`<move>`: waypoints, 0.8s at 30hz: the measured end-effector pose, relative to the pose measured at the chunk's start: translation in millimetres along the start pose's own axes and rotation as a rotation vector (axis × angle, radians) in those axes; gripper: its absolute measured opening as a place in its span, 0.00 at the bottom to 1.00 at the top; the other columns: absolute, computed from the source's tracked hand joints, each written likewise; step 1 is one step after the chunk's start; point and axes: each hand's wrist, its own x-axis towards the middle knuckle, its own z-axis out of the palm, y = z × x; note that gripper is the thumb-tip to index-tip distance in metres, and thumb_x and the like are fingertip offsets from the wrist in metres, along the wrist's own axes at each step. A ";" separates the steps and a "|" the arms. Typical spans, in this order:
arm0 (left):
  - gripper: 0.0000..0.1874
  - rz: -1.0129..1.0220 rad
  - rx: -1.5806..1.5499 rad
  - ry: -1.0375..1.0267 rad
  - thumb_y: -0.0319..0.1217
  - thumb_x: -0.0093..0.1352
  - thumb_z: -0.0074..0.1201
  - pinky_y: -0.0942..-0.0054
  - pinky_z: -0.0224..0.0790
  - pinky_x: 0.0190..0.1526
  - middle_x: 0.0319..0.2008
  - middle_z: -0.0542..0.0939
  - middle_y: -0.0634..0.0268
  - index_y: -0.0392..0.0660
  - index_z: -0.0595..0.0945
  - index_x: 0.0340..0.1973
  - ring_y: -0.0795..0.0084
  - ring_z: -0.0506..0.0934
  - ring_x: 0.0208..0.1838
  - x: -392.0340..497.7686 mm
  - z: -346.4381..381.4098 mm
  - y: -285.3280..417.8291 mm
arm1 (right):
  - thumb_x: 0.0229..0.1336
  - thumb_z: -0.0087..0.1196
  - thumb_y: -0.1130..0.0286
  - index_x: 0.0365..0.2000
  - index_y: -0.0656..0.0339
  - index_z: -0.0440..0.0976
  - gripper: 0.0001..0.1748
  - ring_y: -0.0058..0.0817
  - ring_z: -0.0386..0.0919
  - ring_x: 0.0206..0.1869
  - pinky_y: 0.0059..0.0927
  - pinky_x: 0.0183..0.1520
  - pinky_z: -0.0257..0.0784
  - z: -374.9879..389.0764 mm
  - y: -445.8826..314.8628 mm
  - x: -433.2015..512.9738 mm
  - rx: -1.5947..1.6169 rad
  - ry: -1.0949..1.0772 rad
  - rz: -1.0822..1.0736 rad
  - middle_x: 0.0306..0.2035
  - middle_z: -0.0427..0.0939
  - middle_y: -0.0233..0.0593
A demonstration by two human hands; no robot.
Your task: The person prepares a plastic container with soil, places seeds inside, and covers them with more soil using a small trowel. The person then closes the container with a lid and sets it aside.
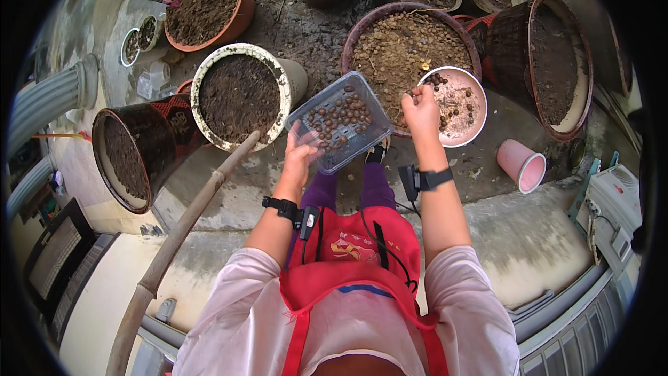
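Observation:
My left hand [301, 154] holds a clear plastic tray [360, 147] by its near left corner. Many round brown seeds or nuts [342, 117] lie in the tray. Over the left part of a shallow pink dish with a white rim [460, 138], my right hand [421, 109] has its fingertips pinched around small brown pieces, one of which shows at the fingers. More dark seeds and some crumbs lie in the dish. The dish overlaps the edge of a large round pot of lumpy soil [389, 44], close beyond my hands.
A white-rimmed pot of dark soil [237, 96] stands left of the tray, with a bamboo pole [182, 235] slanting to its rim. Brown urns of soil stand at left [125, 159] and right [556, 62]. A pink cup [521, 165] lies on the concrete. More pots stand beyond.

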 end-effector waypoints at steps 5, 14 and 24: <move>0.46 -0.022 0.013 -0.070 0.25 0.48 0.46 0.58 0.63 0.51 0.53 0.65 0.48 0.50 0.50 0.64 0.56 0.68 0.52 -5.2 17.9 3.4 | 0.50 0.54 0.68 0.35 0.65 0.66 0.14 0.29 0.74 0.24 0.28 0.29 0.68 11.0 -38.9 -43.8 0.278 -0.333 -0.077 0.21 0.74 0.41; 0.45 -0.016 0.039 -0.135 0.25 0.49 0.45 0.57 0.64 0.49 0.51 0.66 0.49 0.50 0.50 0.64 0.57 0.69 0.50 -8.2 32.6 3.9 | 0.53 0.51 0.62 0.31 0.62 0.71 0.13 0.50 0.73 0.31 0.44 0.35 0.68 9.4 -37.6 -66.0 -0.387 -0.324 -0.421 0.26 0.75 0.51; 0.43 -0.045 0.089 -0.092 0.25 0.50 0.45 0.58 0.65 0.48 0.50 0.68 0.51 0.50 0.52 0.64 0.58 0.70 0.49 -9.8 24.9 -4.1 | 0.56 0.48 0.68 0.35 0.64 0.74 0.10 0.22 0.72 0.19 0.26 0.25 0.69 -57.9 40.5 -26.7 0.279 0.040 0.031 0.19 0.75 0.39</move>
